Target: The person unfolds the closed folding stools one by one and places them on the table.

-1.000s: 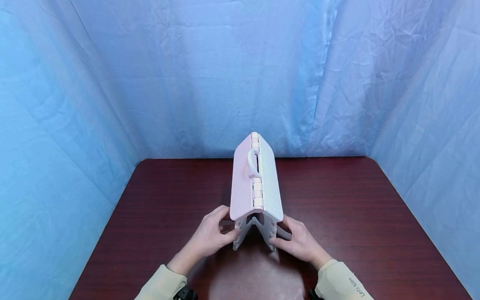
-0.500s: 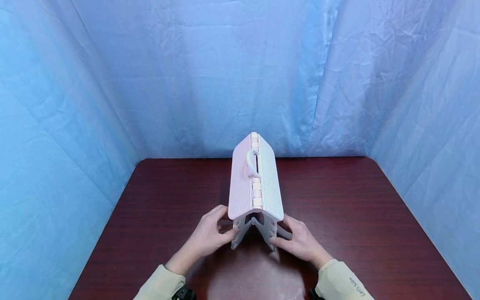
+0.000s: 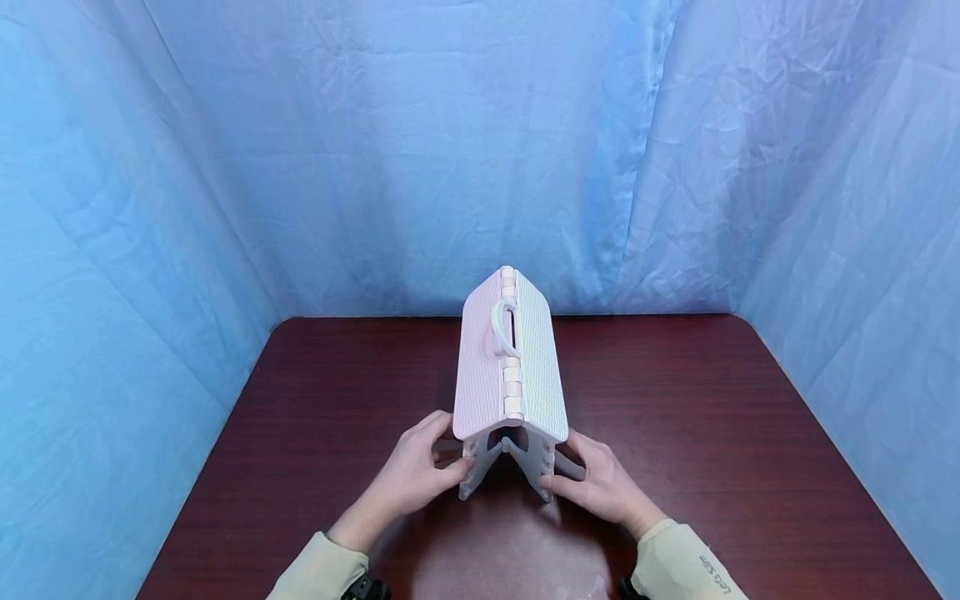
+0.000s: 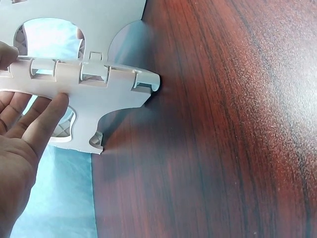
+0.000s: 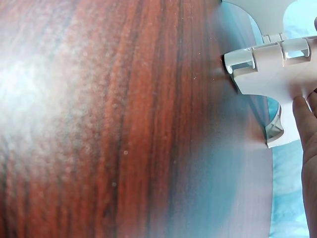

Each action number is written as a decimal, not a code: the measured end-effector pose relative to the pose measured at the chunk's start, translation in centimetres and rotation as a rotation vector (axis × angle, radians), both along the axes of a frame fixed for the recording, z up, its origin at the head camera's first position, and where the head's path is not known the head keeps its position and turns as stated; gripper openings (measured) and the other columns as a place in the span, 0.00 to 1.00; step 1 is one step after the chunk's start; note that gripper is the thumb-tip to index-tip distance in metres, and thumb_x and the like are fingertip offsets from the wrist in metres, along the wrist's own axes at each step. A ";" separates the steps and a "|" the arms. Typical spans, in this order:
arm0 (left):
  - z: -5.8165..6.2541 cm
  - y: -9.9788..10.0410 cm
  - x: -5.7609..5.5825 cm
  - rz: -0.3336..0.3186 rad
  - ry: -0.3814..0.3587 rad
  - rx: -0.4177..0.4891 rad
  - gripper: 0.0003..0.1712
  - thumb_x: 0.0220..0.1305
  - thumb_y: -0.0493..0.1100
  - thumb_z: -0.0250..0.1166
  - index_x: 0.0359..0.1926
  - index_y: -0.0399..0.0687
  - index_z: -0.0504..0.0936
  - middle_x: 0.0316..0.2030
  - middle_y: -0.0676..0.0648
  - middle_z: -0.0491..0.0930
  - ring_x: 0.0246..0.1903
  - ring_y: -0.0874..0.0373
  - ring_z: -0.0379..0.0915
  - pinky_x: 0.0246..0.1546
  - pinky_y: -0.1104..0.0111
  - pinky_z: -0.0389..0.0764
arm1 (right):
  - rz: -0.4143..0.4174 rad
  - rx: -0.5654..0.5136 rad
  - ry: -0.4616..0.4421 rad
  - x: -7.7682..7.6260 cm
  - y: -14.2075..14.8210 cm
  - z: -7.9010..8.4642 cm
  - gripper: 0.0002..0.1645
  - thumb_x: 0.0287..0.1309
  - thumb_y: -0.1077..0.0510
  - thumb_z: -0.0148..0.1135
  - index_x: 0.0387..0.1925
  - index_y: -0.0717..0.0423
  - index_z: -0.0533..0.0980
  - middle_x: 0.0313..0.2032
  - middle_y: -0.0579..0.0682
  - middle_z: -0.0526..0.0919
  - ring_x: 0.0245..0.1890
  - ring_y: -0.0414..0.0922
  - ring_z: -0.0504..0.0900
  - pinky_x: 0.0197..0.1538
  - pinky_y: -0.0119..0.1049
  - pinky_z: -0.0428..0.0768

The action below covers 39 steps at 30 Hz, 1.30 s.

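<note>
Far left of the fingers, a blue curtain (image 3: 112, 275) is hanging, also running behind everything and down the right side. The dark red desk (image 3: 330, 375) is lying beneath both hands. Below and left of the left fingers, a pale sleeve (image 3: 322, 567) is covering the forearm, with a black object (image 3: 366, 587) showing at its cuff. The left hand (image 3: 412, 471) is pinching the near end of the stool (image 3: 512, 375), its thumb and fingers parting only by the thickness of the side they are gripping; the left wrist view is showing the fingers lying along a jointed leg (image 4: 89, 94).

Between the two sets of fingers, the stool is standing on the desk, half folded like a tent. Its pinkish left panel (image 3: 480, 367) is sloping toward the left fingers, a curved handle (image 3: 498, 329) and a hinge (image 3: 513, 392) are sitting along the ridge beyond them, and its whiter right panel (image 3: 542, 367) is sloping toward the right fingers.

The right hand (image 3: 600, 483) is pinching the other side's near end, its gap equally narrow. Below and right of those fingers, another sleeve (image 3: 682, 562) is carrying dark lettering.
</note>
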<state>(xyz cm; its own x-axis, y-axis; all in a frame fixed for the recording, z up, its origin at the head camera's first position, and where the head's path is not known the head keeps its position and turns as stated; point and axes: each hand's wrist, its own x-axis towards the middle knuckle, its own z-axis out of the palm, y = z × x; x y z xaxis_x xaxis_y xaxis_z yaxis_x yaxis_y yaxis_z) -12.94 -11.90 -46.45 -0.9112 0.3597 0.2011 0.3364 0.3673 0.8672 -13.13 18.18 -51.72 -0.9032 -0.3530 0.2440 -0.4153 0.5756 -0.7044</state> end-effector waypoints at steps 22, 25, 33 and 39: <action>0.1 -0.3 0.0 0.010 -0.023 -0.003 0.24 0.60 0.33 0.71 0.57 0.48 0.79 0.48 0.53 0.78 0.49 0.56 0.82 0.48 0.65 0.86 | 0.018 -0.008 0.023 -0.1 0.3 -0.1 0.39 0.50 0.51 0.79 0.65 0.46 0.75 0.54 0.41 0.86 0.55 0.38 0.82 0.60 0.40 0.80; 0.1 -0.4 0.0 0.011 -0.027 -0.005 0.24 0.60 0.33 0.71 0.57 0.48 0.79 0.48 0.53 0.78 0.50 0.56 0.82 0.49 0.66 0.86 | 0.023 -0.011 0.020 -0.2 0.4 -0.1 0.40 0.51 0.51 0.79 0.65 0.47 0.74 0.54 0.41 0.86 0.55 0.38 0.82 0.60 0.40 0.80; 0.1 -0.4 0.0 0.007 -0.045 0.005 0.25 0.60 0.33 0.71 0.58 0.48 0.78 0.49 0.52 0.78 0.50 0.52 0.83 0.49 0.65 0.86 | 0.049 -0.049 -0.001 -0.3 0.5 -0.1 0.40 0.52 0.53 0.79 0.66 0.49 0.74 0.55 0.44 0.86 0.55 0.39 0.83 0.60 0.39 0.81; 0.0 -0.5 -0.1 0.003 -0.050 0.010 0.25 0.60 0.32 0.71 0.58 0.48 0.78 0.49 0.51 0.78 0.51 0.49 0.82 0.50 0.58 0.86 | 0.058 -0.067 -0.009 -0.3 0.5 -0.1 0.39 0.52 0.54 0.78 0.65 0.50 0.74 0.55 0.44 0.86 0.55 0.39 0.83 0.61 0.39 0.81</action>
